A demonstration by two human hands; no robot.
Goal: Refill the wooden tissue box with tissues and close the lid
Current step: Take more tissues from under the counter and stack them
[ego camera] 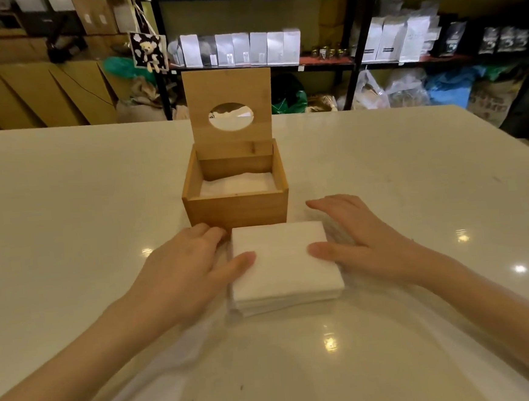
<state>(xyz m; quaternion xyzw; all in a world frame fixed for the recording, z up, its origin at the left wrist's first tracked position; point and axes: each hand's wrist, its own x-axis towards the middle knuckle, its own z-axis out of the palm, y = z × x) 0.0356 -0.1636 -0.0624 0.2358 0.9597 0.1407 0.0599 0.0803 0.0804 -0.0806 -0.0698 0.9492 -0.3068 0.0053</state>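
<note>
Head view: person's two bare hands over a glossy white table point(68, 215), storage shelves behind.
Tissue box: wooden tissue box point(237, 207) sat mid-table, square, light bamboo-coloured wood, front face plain, grain running sideways.
Lid: lid point(199, 110) stood upright at the box's rear edge, hinged open, same wood, oval dispensing hole cut through its middle; table edge and room showed through the hole.
Box contents: a few white tissues point(236, 183) lay low inside, rumpled on top, well below the rim; inner walls mostly bare.
Tissue stack: stack of tissues point(285, 262) lay flat on the table just in front of the box, far edge nearly touching the box front; white, square, neatly folded, several layers showing at the near edge.
Left hand: left hand point(183, 270) lay against the stack's left side, thumb resting on top, fingers curled down along the left edge near the box corner.
Right hand: right hand point(364, 240) lay against the stack's right side, thumb on top, fingers spread flat and extended toward the box.
Grip: both hands bracketed the stack loosely, thumbs pressing the top sheet; stack was on the table, not lifted.
Background: black shelves point(353, 60) carried white pouches point(241, 48); cardboard boxes point(42, 91) at left.
</note>
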